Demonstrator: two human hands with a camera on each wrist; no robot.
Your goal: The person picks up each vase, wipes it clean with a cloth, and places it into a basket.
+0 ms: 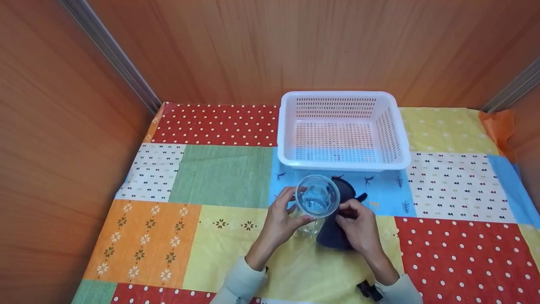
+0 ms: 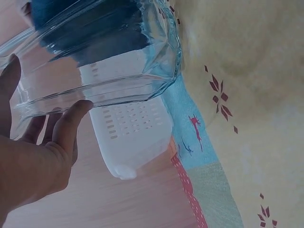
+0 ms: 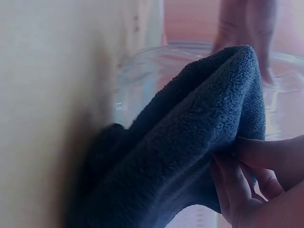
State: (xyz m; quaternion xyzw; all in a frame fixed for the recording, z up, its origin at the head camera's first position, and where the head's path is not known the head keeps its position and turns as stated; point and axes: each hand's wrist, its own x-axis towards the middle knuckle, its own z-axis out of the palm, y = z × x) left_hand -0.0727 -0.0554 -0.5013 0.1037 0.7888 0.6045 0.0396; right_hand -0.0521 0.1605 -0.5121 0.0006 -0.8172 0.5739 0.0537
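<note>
A clear glass jar (image 1: 317, 198) stands upright in the head view, its round open mouth facing up. My left hand (image 1: 283, 217) grips it near the rim, thumb on the near side and fingers round the far side. Against the jar's right side hangs a dark navy cloth (image 1: 335, 232) with a fuzzy, towel-like weave. My right hand (image 1: 358, 221) pinches this cloth (image 3: 190, 128) between thumb and fingers, close to the jar's rim. In the left wrist view the cloth shows through the wall of the jar (image 2: 128, 90).
Behind the hands, a white perforated plastic basket (image 1: 344, 164) sits near the back wall. A patchwork tablecloth (image 1: 230, 240) covers the table. Wood-grain panels (image 1: 253, 50) enclose the back and sides.
</note>
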